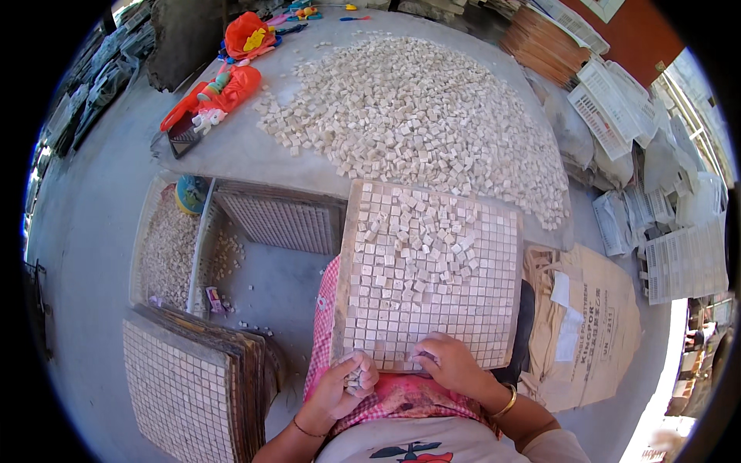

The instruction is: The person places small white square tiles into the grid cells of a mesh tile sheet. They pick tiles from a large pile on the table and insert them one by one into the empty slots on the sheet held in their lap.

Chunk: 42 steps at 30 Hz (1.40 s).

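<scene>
A square gridded tray point(502, 270) rests over my lap, most of its cells filled with small pale stone tiles. Loose tiles point(421, 239) lie heaped on top of the set ones, mainly across the upper middle. At the tray's near left corner, my left hand point(346, 386) is closed round several small stone tiles point(355, 378). My right hand point(451, 364) bends over the near edge, right of the left hand, with its fingertips pinched together at the tile rows. What lies between those fingertips, if anything, is hidden.
A large pile of loose tiles point(432, 108) covers the table point(309, 170) beyond the tray. Filled trays point(177, 386) stand stacked at the lower left, near a white bin of chips point(170, 239). A brown paper sack point(594, 332) lies right; white crates point(610, 108) stand behind it.
</scene>
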Available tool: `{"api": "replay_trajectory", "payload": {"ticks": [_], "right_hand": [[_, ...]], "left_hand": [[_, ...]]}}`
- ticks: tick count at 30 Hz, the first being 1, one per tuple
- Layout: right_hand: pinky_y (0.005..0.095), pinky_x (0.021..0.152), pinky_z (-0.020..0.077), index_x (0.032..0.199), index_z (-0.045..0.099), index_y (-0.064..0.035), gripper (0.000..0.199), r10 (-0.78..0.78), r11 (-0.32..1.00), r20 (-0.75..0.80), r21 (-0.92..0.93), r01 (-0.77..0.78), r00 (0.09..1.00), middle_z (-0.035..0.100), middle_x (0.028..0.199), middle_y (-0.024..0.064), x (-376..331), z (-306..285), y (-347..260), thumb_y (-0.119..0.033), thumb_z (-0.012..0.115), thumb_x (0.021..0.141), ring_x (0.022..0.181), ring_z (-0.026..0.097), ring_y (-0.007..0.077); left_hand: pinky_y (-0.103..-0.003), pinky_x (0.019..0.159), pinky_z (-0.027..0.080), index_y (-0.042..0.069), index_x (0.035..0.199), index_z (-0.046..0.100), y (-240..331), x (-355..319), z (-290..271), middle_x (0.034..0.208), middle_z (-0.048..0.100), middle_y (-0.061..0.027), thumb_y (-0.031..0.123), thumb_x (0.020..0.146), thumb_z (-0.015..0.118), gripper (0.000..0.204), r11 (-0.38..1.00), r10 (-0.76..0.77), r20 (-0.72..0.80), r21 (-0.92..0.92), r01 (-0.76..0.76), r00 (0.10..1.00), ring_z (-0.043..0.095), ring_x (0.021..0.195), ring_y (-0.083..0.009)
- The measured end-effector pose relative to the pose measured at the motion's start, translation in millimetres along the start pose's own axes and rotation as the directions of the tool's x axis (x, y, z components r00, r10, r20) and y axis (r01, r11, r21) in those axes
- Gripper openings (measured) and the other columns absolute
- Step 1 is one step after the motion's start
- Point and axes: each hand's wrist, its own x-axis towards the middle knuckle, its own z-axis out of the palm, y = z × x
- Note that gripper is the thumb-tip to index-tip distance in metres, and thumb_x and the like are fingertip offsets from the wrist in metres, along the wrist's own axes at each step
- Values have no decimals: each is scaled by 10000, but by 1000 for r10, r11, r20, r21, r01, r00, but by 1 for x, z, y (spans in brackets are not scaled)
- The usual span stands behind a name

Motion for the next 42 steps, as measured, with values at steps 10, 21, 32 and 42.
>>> {"api": "replay_trajectory", "payload": {"ticks": [10, 21, 32, 42], "right_hand": [[411, 663, 470, 845, 616, -70, 103, -79, 970, -44, -234, 67, 996, 581, 789, 105, -4, 13, 2, -169, 615, 813, 761, 580, 312], [396, 637, 487, 903, 588, -70, 168, -118, 970, -346, -241, 33, 931, 581, 831, 95, 58, -22, 7, -120, 667, 763, 776, 593, 288], [389, 649, 490, 914, 566, -73, 182, -110, 960, -313, -278, 20, 943, 562, 825, 91, 69, -25, 28, -120, 661, 767, 762, 591, 290], [381, 605, 489, 879, 573, -74, 145, -163, 929, -301, -368, 43, 940, 542, 787, 87, 72, -29, 23, -121, 661, 775, 726, 586, 278]], "left_hand": [[-226, 504, 339, 59, 822, 496, 1, -6, -1, 706, 447, -42, 245, 962, 448, 238, 1000, 14, -33, -23, -15, 999, 423, 630, -141], [-225, 507, 345, 31, 945, 571, 3, -4, 2, 755, 507, -42, 175, 924, 542, 149, 999, 19, -23, 45, -18, 1000, 447, 640, -129], [-211, 501, 339, 14, 948, 562, 4, 3, -1, 757, 508, -34, 172, 938, 525, 163, 1000, 3, 20, 4, -3, 1000, 454, 643, -116], [-208, 497, 337, 12, 940, 564, 6, 3, 4, 750, 513, -38, 170, 934, 531, 161, 1000, 18, 30, -6, -17, 999, 456, 643, -115]]}}
